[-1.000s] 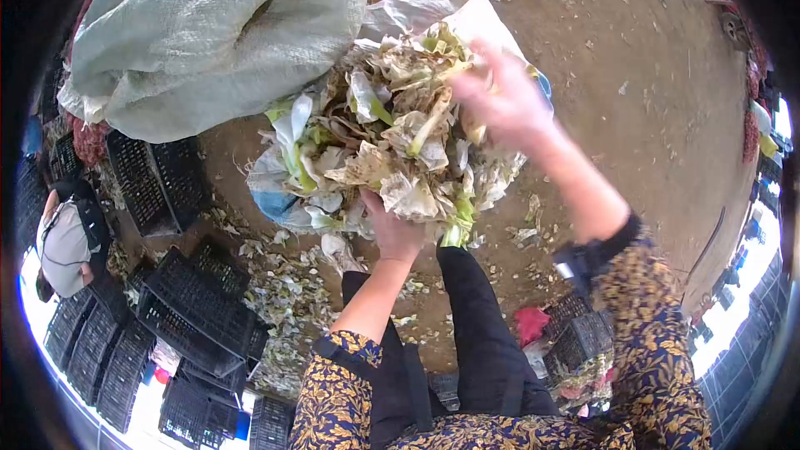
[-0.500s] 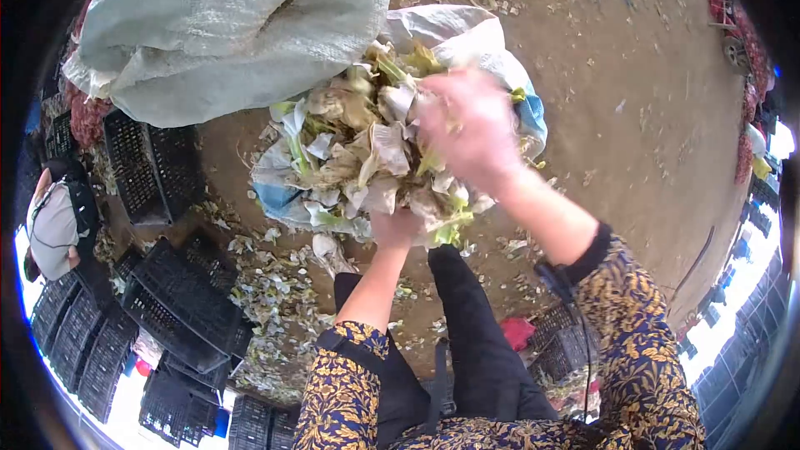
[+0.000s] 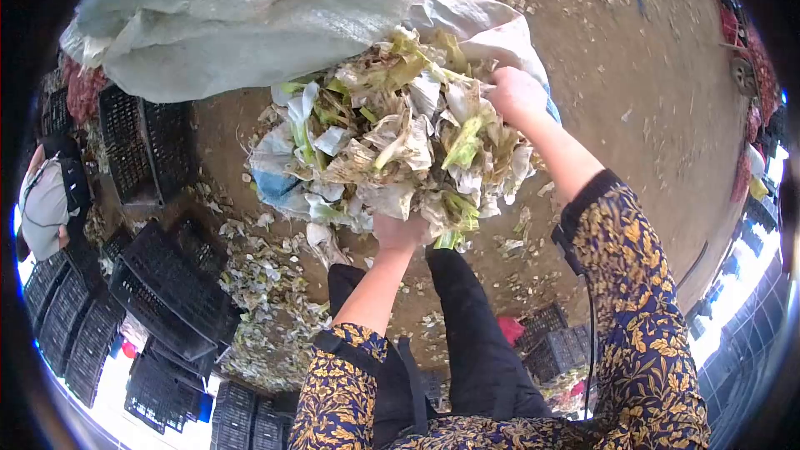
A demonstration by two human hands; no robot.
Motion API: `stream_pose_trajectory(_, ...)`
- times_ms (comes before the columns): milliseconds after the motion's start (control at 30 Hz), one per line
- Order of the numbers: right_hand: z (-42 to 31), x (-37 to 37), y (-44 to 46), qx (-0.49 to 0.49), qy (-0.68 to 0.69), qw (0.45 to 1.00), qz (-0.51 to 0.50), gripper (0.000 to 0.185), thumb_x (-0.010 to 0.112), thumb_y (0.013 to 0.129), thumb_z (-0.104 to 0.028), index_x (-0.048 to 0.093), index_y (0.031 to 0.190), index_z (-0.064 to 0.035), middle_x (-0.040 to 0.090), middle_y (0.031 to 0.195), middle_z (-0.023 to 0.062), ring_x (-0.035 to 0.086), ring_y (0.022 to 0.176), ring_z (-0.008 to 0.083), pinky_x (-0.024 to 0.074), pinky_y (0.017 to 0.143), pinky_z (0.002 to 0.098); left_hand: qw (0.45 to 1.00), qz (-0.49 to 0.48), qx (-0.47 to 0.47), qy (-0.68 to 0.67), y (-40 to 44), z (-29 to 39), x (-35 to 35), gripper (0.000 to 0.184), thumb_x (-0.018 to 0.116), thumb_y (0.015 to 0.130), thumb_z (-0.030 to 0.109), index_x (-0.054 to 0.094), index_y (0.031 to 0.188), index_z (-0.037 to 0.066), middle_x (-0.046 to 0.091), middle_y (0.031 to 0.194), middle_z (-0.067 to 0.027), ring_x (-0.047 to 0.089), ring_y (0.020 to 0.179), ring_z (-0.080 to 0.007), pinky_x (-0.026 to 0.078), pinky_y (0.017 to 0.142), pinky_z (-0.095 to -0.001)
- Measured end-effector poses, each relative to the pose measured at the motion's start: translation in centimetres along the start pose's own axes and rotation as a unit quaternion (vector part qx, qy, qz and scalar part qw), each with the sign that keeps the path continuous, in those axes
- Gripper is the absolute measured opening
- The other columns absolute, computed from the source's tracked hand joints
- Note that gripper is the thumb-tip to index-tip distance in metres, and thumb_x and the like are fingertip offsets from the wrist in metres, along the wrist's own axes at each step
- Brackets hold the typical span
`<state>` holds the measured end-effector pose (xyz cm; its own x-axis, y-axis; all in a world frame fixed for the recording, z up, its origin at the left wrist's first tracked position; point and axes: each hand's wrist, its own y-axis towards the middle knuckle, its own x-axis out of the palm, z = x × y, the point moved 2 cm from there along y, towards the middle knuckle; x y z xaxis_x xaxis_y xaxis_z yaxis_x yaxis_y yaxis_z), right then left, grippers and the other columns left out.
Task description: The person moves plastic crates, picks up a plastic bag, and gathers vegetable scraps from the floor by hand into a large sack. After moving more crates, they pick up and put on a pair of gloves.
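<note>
A large heap of withered leaf scraps (image 3: 408,142), pale, brown and green, lies over a white and blue woven sack (image 3: 279,187). At the heap's near edge is my left hand (image 3: 398,232), gripping leaf scraps from below; its fingers are mostly hidden under them. My right hand (image 3: 518,96) is closed on the right side of the heap, near the sack's edge, with its fingertips tucked among the leaves. A bulb-like pale stalk (image 3: 323,243) rests on the ground just left of my left hand.
A big, full whitish sack (image 3: 250,17) stands at the upper left. Black plastic crates (image 3: 171,283) are stacked on the left, with a person (image 3: 52,208) beside them. More crates (image 3: 550,342) lie behind my legs. Loose scraps (image 3: 275,317) litter the dirt floor.
My right hand, blurred over the middle of the heap before, has moved right to its edge. The leaf scraps between my hands now look looser and more spread out. My left hand stays low.
</note>
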<state>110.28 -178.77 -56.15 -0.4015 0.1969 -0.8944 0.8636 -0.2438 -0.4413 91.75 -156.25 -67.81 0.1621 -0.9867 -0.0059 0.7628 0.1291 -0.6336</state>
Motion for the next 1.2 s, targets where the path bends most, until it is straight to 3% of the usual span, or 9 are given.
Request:
stream_pose_trajectory(100,0.7,-0.9,-0.4,-0.043,0.120,0.991,0.029,0.017,0.058,0.074,-0.019,0.067,0.088,-0.0134,0.065,0.085,0.0122,0.063,0.081,0.0291,0.0486,0.073,0.0359,0.932,-0.035,0.128,0.337,-1.9,6.2,0.2,0.040,0.076,0.063,0.024,0.063,0.096,0.006,0.063,0.097,-0.0130,0.058,0.093,-0.0313,0.044,0.085,-0.0397)
stream_pose_trajectory(233,-0.9,-5.2,-3.6,0.003,0.313,0.949,0.030,0.015,0.064,0.075,-0.016,0.066,0.087,-0.0081,0.064,0.073,0.0089,0.061,0.070,0.0169,0.0464,0.068,0.0279,0.880,-0.032,0.274,0.386,-3.2,5.8,-0.1,0.035,0.073,0.065,0.024,0.064,0.095,0.008,0.062,0.094,-0.0144,0.059,0.092,-0.0313,0.043,0.085,-0.0433)
stream_pose_trajectory(300,-2.4,-7.5,-5.2,-0.070,0.550,0.830,0.064,0.013,0.063,0.077,-0.007,0.065,0.089,-0.0029,0.065,0.073,0.0058,0.059,0.070,0.0106,0.0456,0.067,0.0254,0.868,-0.049,0.315,0.380,-3.5,7.2,0.9,0.032,0.071,0.068,0.027,0.065,0.095,0.009,0.063,0.095,-0.0136,0.058,0.096,-0.0304,0.042,0.087,-0.0448)
stream_pose_trajectory(633,-3.7,-10.9,-14.5,-0.237,0.336,0.907,0.091,0.013,0.067,0.076,-0.004,0.056,0.071,0.0014,0.056,0.072,0.0091,0.053,0.063,0.0175,0.0426,0.060,0.0285,0.789,-0.186,0.122,0.572,2.4,13.8,3.6,0.051,0.059,0.078,0.033,0.050,0.124,0.014,0.051,0.122,-0.0116,0.050,0.112,-0.0261,0.040,0.094,-0.0376)
stream_pose_trajectory(767,0.6,-8.6,-8.1,-0.102,0.481,0.867,0.080,0.035,0.072,0.078,-0.022,0.063,0.104,0.0001,0.063,0.098,0.0073,0.058,0.085,0.0123,0.0470,0.073,0.0254,0.675,-0.149,0.010,0.723,6.3,15.9,4.5,0.050,0.054,0.081,0.031,0.046,0.128,0.016,0.047,0.130,-0.0109,0.047,0.118,-0.0246,0.041,0.095,-0.0353)
stream_pose_trajectory(900,4.3,-8.8,-10.5,-0.125,0.456,0.863,0.180,0.075,0.070,0.079,-0.032,0.032,0.135,0.0006,0.040,0.133,0.0193,0.048,0.116,0.0240,0.0419,0.095,0.0335,0.620,-0.248,0.029,0.744,7.8,18.7,6.1,0.050,0.052,0.082,0.033,0.047,0.129,0.019,0.048,0.132,-0.0084,0.049,0.118,-0.0243,0.041,0.095,-0.0337)
stream_pose_trajectory(967,9.5,-5.4,-11.8,0.012,0.530,0.794,0.297,0.080,0.067,0.081,-0.035,0.024,0.137,0.0026,0.034,0.137,0.0198,0.036,0.126,0.0271,0.0344,0.102,0.0385,0.643,-0.233,-0.001,0.729,8.6,17.8,6.5,0.049,0.051,0.081,0.037,0.050,0.127,0.019,0.051,0.129,-0.0062,0.052,0.116,-0.0235,0.043,0.094,-0.0334)
stream_pose_trajectory(1067,11.3,1.9,-13.5,0.237,0.632,0.711,0.196,0.076,0.063,0.084,-0.035,0.022,0.140,-0.0057,0.033,0.138,0.0169,0.028,0.130,0.0283,0.0308,0.104,0.0415,0.617,-0.257,0.016,0.744,8.5,18.9,6.3,0.049,0.049,0.080,0.035,0.049,0.127,0.020,0.051,0.129,-0.0048,0.051,0.116,-0.0203,0.043,0.094,-0.0321)
stream_pose_trajectory(1200,7.3,5.4,-9.2,0.154,0.632,0.760,-0.015,0.068,0.065,0.078,-0.041,0.039,0.132,-0.0096,0.049,0.125,0.0147,0.049,0.113,0.0260,0.0420,0.092,0.0391,0.635,-0.225,0.037,0.738,9.0,18.1,6.4,0.049,0.051,0.079,0.037,0.053,0.123,0.016,0.053,0.126,-0.0065,0.053,0.113,-0.0218,0.044,0.093,-0.0319)
